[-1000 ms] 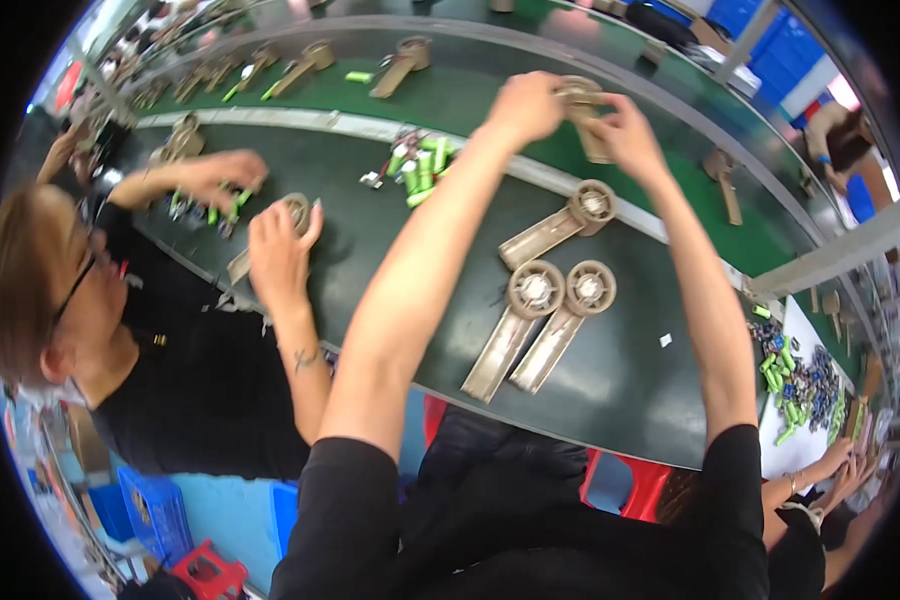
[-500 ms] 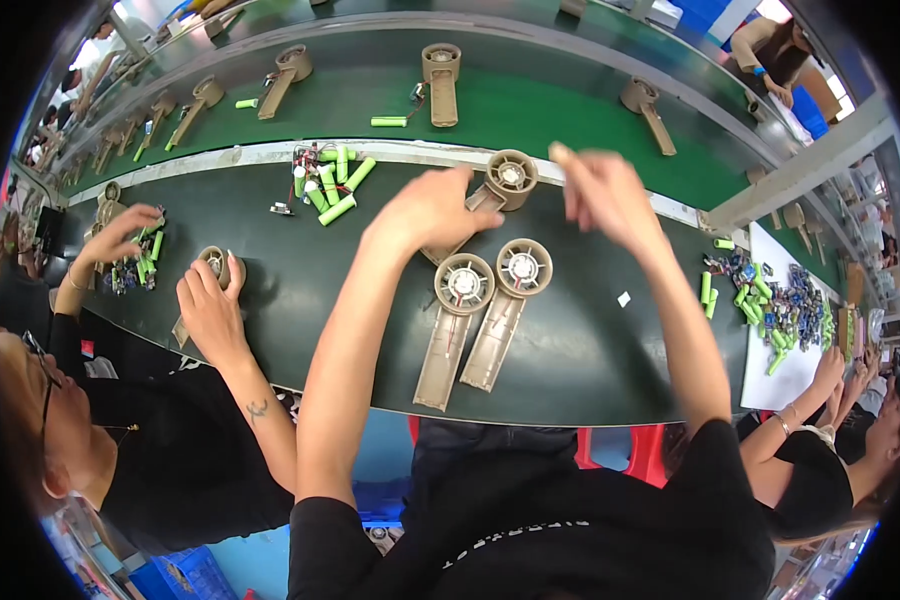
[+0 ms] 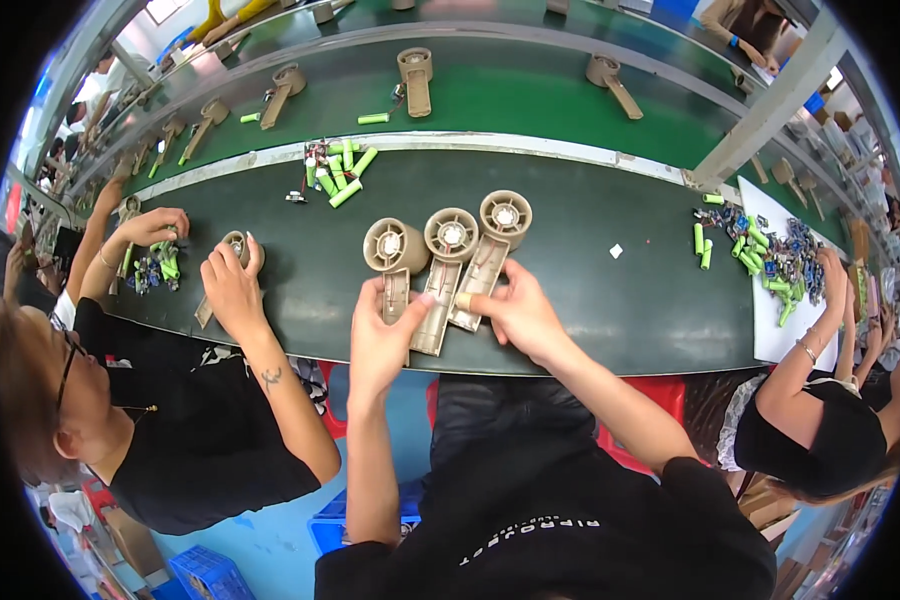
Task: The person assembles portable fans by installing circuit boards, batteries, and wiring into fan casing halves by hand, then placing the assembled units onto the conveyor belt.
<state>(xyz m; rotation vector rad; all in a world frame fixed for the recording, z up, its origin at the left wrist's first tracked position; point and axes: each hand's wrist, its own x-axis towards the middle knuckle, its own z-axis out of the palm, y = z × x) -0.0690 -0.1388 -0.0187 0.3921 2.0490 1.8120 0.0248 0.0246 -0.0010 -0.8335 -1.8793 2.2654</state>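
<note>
Three beige handheld-fan housings lie side by side in front of me, round heads pointing away and open handles towards me. Thin wires run inside the handles. My left hand [image 3: 381,335] is closed around the handle of the left fan housing [image 3: 395,245], its thumb reaching the middle fan housing [image 3: 437,310]. The thumb of my right hand [image 3: 515,312] lies on the handle of the right fan housing [image 3: 486,262], and its fingers curl around the far side. The fingertips under the handles are hidden.
Green battery cells with wired boards [image 3: 338,172] lie beyond the housings. More cells and boards [image 3: 775,255] cover a white sheet at right. A conveyor [image 3: 510,100] carries fan housings behind a pale rail. At left, a co-worker's hand [image 3: 232,290] holds another housing; a metal post [image 3: 760,105] stands far right.
My right hand has come down from the air to the right housing. My left hand has drawn back towards me. The three housings now stand in a row, where one lay farther off.
</note>
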